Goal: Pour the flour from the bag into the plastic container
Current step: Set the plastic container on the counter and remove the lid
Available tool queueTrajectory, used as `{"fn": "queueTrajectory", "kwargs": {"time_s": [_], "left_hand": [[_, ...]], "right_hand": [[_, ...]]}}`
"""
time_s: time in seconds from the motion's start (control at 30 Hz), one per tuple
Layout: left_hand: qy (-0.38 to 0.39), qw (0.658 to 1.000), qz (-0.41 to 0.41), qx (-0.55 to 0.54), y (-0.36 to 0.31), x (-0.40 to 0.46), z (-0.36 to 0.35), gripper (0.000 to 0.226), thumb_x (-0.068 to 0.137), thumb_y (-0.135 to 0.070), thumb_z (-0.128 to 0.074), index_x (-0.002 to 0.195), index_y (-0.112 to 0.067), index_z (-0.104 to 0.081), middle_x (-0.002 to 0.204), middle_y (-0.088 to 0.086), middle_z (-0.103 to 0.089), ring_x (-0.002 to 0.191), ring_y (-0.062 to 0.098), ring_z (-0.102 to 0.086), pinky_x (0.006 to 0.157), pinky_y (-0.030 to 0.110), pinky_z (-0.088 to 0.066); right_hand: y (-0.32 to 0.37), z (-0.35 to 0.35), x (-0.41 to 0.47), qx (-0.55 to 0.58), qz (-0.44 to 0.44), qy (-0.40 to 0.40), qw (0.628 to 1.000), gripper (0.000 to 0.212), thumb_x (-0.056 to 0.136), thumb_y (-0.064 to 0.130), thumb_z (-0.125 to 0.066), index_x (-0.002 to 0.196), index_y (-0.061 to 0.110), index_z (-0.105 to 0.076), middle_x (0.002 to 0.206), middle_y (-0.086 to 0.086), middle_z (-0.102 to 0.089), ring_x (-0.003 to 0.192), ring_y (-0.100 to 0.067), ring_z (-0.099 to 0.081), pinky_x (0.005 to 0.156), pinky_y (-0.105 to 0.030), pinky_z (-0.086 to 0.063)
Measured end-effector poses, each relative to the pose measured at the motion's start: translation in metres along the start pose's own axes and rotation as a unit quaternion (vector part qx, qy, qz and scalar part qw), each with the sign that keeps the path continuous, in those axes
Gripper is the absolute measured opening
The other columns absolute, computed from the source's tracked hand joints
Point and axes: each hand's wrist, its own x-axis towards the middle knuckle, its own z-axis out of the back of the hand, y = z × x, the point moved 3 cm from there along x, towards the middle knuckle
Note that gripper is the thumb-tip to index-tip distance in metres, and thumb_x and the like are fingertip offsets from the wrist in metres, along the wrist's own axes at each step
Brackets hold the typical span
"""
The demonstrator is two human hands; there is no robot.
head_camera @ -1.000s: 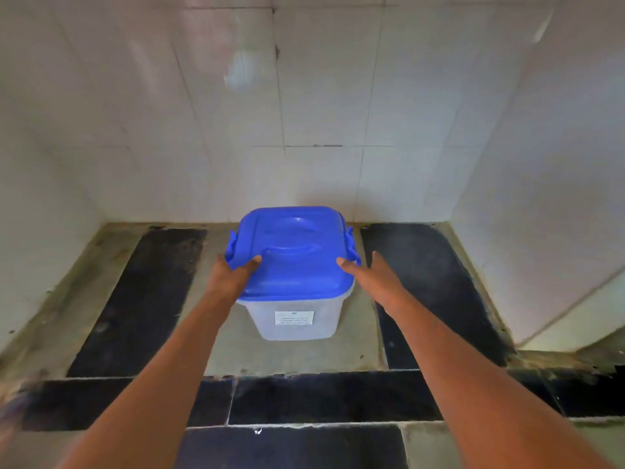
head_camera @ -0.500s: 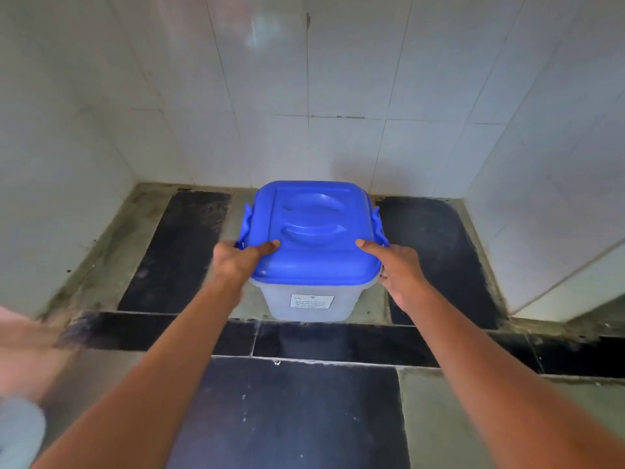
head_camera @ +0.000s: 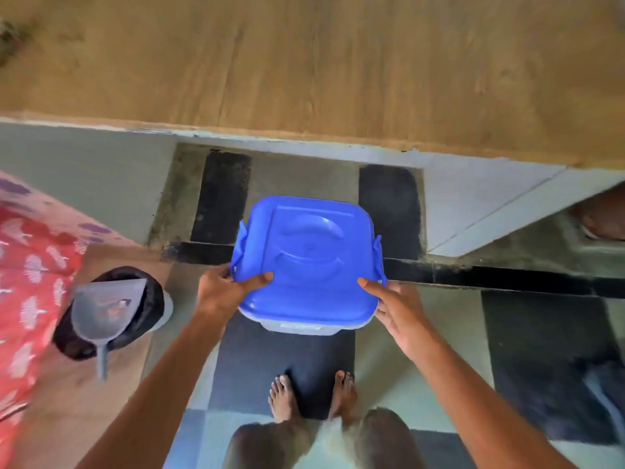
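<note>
The plastic container (head_camera: 297, 327) is a clear tub with a closed blue lid (head_camera: 306, 255) and side clips. It is lifted out of the tiled recess, above the floor in front of my feet. My left hand (head_camera: 225, 291) grips its near left corner, thumb on top of the lid. My right hand (head_camera: 394, 308) holds the near right corner, thumb on the lid and fingers down the side. No flour bag is in view.
A wooden slab (head_camera: 304, 62) spans the top, over the low tiled recess (head_camera: 304, 170). At left a black round bin (head_camera: 111, 313) holds a grey dustpan (head_camera: 101, 313); red patterned cloth (head_camera: 30, 282) lies beside it. My bare feet (head_camera: 313, 396) stand on checkered floor tiles.
Both hands have drawn the container out of the recess toward me and raised it. My view has tilted down, so the wooden slab, the bin and my feet have come into sight.
</note>
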Motion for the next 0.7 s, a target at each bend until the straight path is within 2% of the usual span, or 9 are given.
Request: {"fn": "queueTrajectory", "kwargs": {"time_s": [0.1,0.17,0.23,0.3,0.37,0.47,0.53,0.63,0.7], "left_hand": [[0.01,1.0,-0.008,0.002,-0.048,-0.089,0.044,0.072,0.035,-0.045,-0.1,0.094,-0.011,-0.077,0.094,0.006,-0.08,0.087,0.026,-0.077,0.082,0.044,-0.064],[0.017,0.999,-0.028,-0.005,-0.081,-0.139,0.07,0.053,0.05,-0.034,-0.101,0.091,-0.014,-0.075,0.092,0.003,-0.079,0.083,0.022,-0.076,0.075,0.035,-0.063],[0.015,0.998,-0.065,-0.011,-0.121,-0.183,0.095,0.04,0.059,-0.028,-0.098,0.09,-0.015,-0.076,0.092,-0.001,-0.08,0.082,0.018,-0.076,0.072,0.031,-0.06],[0.018,0.996,-0.091,-0.016,-0.159,-0.22,0.119,0.036,0.064,-0.029,-0.095,0.091,-0.015,-0.078,0.091,-0.002,-0.08,0.084,0.017,-0.077,0.07,0.029,-0.059],[0.01,0.993,-0.114,-0.02,-0.194,-0.246,0.138,0.038,0.066,-0.032,-0.095,0.094,-0.011,-0.078,0.092,0.001,-0.081,0.086,0.02,-0.078,0.071,0.035,-0.062],[0.013,0.99,-0.13,-0.044,-0.244,-0.264,0.159,0.05,0.061,-0.041,-0.094,0.095,-0.007,-0.078,0.095,0.008,-0.08,0.09,0.029,-0.077,0.085,0.046,-0.062],[0.01,0.988,-0.146,-0.051,-0.278,-0.268,0.165,0.046,0.066,-0.038,-0.093,0.095,-0.006,-0.077,0.097,0.011,-0.08,0.091,0.03,-0.077,0.081,0.043,-0.061],[0.008,0.981,-0.185,-0.055,-0.329,-0.261,0.171,0.035,0.075,-0.034,-0.087,0.095,-0.007,-0.078,0.099,0.011,-0.079,0.082,0.02,-0.075,0.07,0.029,-0.058],[0.015,0.978,-0.202,-0.055,-0.356,-0.252,0.172,0.038,0.072,-0.037,-0.089,0.093,-0.007,-0.078,0.098,0.01,-0.08,0.082,0.022,-0.074,0.076,0.034,-0.057]], "right_hand": [[0.046,-0.01,-0.099,-0.046,0.012,-0.012,0.999,0.086,0.062,0.045,-0.094,0.1,-0.019,-0.05,0.125,-0.041,-0.051,0.111,-0.05,-0.061,0.099,-0.051,-0.054],[0.078,-0.018,-0.154,-0.067,0.038,-0.012,0.997,0.097,0.063,0.052,-0.091,0.111,-0.021,-0.05,0.12,-0.039,-0.055,0.108,-0.048,-0.062,0.084,-0.039,-0.063],[0.117,-0.028,-0.203,-0.077,0.068,-0.019,0.995,0.064,0.073,0.043,-0.086,0.102,-0.011,-0.067,0.094,-0.021,-0.076,0.084,-0.03,-0.076,0.078,-0.033,-0.06],[0.149,-0.037,-0.242,-0.097,0.098,-0.037,0.99,0.036,0.08,0.036,-0.08,0.094,0.003,-0.074,0.075,-0.001,-0.077,0.069,-0.016,-0.074,0.081,-0.036,-0.058],[0.178,-0.044,-0.266,-0.097,0.125,-0.064,0.985,0.035,0.079,0.039,-0.081,0.094,0.007,-0.075,0.078,-0.004,-0.078,0.073,-0.021,-0.076,0.077,-0.035,-0.059],[0.218,-0.061,-0.287,-0.084,0.165,-0.096,0.978,0.039,0.075,0.045,-0.082,0.088,0.009,-0.075,0.081,-0.012,-0.078,0.075,-0.025,-0.075,0.066,-0.031,-0.059],[0.243,-0.074,-0.295,-0.076,0.197,-0.107,0.972,0.038,0.075,0.046,-0.082,0.086,0.01,-0.075,0.08,-0.012,-0.077,0.073,-0.023,-0.072,0.061,-0.028,-0.058],[0.283,-0.094,-0.295,-0.055,0.235,-0.115,0.964,0.032,0.077,0.048,-0.081,0.088,0.018,-0.075,0.084,-0.011,-0.077,0.078,-0.024,-0.071,0.057,-0.025,-0.056],[0.31,-0.102,-0.286,-0.049,0.248,-0.125,0.959,0.035,0.078,0.051,-0.08,0.09,0.018,-0.075,0.094,-0.015,-0.077,0.086,-0.03,-0.074,0.061,-0.027,-0.057]]}}
